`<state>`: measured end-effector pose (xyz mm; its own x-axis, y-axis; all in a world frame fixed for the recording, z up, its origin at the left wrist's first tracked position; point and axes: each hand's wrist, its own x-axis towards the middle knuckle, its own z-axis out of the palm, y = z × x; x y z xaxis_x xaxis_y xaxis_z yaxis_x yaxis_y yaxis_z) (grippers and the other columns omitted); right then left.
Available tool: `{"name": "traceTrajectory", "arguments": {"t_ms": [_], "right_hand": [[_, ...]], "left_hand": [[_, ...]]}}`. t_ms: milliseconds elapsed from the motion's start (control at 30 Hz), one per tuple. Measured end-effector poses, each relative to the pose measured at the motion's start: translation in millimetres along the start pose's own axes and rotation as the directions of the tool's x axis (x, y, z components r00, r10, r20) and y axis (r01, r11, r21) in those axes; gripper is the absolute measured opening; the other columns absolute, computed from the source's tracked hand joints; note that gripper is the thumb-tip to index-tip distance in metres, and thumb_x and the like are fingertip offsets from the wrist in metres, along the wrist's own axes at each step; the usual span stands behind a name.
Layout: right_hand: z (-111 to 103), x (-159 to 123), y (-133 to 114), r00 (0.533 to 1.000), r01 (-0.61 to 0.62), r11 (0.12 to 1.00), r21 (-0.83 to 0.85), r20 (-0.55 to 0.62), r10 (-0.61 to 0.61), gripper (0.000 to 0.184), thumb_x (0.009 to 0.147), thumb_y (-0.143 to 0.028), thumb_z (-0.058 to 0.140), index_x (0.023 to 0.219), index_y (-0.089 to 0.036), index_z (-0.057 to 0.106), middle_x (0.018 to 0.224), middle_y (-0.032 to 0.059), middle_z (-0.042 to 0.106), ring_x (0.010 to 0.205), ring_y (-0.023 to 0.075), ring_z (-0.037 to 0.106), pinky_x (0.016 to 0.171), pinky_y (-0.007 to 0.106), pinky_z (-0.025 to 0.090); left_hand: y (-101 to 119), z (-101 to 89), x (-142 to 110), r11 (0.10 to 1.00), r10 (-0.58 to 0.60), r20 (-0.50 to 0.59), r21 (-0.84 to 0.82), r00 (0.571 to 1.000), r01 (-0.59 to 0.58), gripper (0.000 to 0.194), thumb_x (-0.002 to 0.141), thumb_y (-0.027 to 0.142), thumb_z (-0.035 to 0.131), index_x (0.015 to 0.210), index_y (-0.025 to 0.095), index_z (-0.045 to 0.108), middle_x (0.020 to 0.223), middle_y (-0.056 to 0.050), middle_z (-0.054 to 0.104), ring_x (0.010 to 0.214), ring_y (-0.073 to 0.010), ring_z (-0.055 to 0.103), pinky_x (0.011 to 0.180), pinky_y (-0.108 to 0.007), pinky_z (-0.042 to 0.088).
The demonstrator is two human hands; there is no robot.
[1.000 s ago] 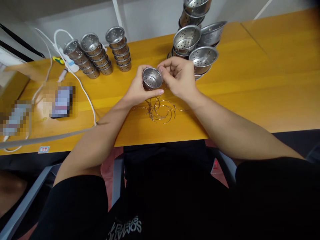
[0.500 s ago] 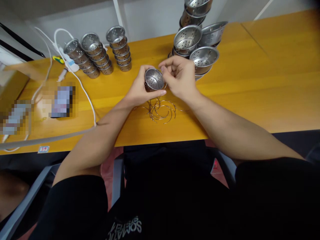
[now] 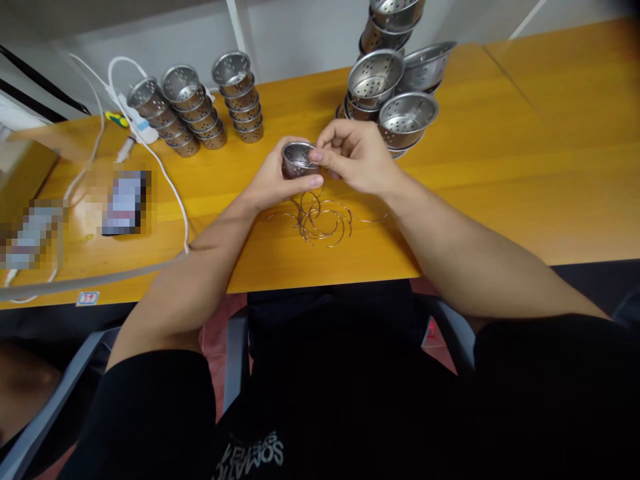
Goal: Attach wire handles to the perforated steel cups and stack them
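Observation:
My left hand (image 3: 273,177) is wrapped around a small perforated metal cup (image 3: 296,168), its thumb along the near side. The cup's mouth tilts up and toward me. At the cup's right rim, my right hand (image 3: 353,157) pinches a thin curved wire (image 3: 321,191) between thumb and forefinger; most of that wire is hidden by the fingers and cup. Below both hands, several loose curved wires (image 3: 320,233) lie tangled on the yellow wooden table (image 3: 500,167).
Stacks of perforated cups (image 3: 245,100) stand at the back left. Larger perforated metal bowls (image 3: 407,123) are piled behind my right hand. A white cable (image 3: 170,180), a power strip (image 3: 145,131) and a blurred phone (image 3: 125,203) lie to the left.
The cup has shifted slightly left and tipped, showing less of its inside. My right hand has moved left, its fingertips now over the cup's rim.

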<state>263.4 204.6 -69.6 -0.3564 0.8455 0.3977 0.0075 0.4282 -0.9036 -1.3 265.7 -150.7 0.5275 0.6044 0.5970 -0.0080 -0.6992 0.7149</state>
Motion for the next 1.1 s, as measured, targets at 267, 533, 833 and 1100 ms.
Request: {"name": "traceTrajectory", "arguments": {"t_ms": [267,533,833,1100], "right_hand": [[4.5,0.6,0.8,1.0,-0.025,1.0,0.014,0.009,0.025,0.079,0.077,-0.096,0.119,0.093,-0.033,0.074,0.073,-0.0015,0.063,0.072,0.0271,0.069,0.068,0.047,0.074],[2.5,0.7,5.4,0.999,-0.015,1.0,-0.012,0.036,0.016,0.08,0.077,-0.099,0.117,0.094,-0.032,0.076,0.083,0.0025,0.073,0.089,0.0326,0.079,0.08,0.053,0.08],[2.6,-5.3,10.8,0.984,0.129,0.947,-0.293,-0.078,-0.158,0.062,0.111,-0.096,0.087,0.125,-0.036,0.084,0.119,0.0097,0.086,0.105,0.0363,0.082,0.1,0.059,0.08],[2.0,-10.3,-10.9,0.986,0.133,0.885,-0.447,-0.034,-0.165,0.028,0.113,-0.069,0.089,0.119,-0.042,0.089,0.147,0.0127,0.087,0.141,0.0459,0.08,0.121,0.069,0.078]], "left_hand": [[7.8,4.4,-2.1,0.977,-0.108,-0.013,0.184,0.994,0.109,0.091,0.098,0.062,0.111,0.165,0.025,0.064,0.155,-0.015,0.08,0.142,-0.0381,0.085,0.129,-0.057,0.072],[5.4,3.6,-3.4,0.963,-0.095,-0.031,0.25,0.995,0.1,0.091,0.097,0.061,0.115,0.164,0.027,0.064,0.153,-0.012,0.079,0.143,-0.0374,0.084,0.134,-0.056,0.068],[-0.7,-1.2,0.9,0.959,-0.096,-0.104,0.255,0.99,0.12,0.104,0.096,0.081,0.113,0.168,0.028,0.059,0.149,-0.012,0.077,0.144,-0.0386,0.082,0.136,-0.059,0.068],[7.1,-0.7,10.2,0.964,-0.125,-0.214,0.206,0.969,0.169,0.113,0.09,0.105,0.105,0.161,0.03,0.061,0.147,-0.012,0.078,0.143,-0.0393,0.084,0.137,-0.061,0.069]]}}
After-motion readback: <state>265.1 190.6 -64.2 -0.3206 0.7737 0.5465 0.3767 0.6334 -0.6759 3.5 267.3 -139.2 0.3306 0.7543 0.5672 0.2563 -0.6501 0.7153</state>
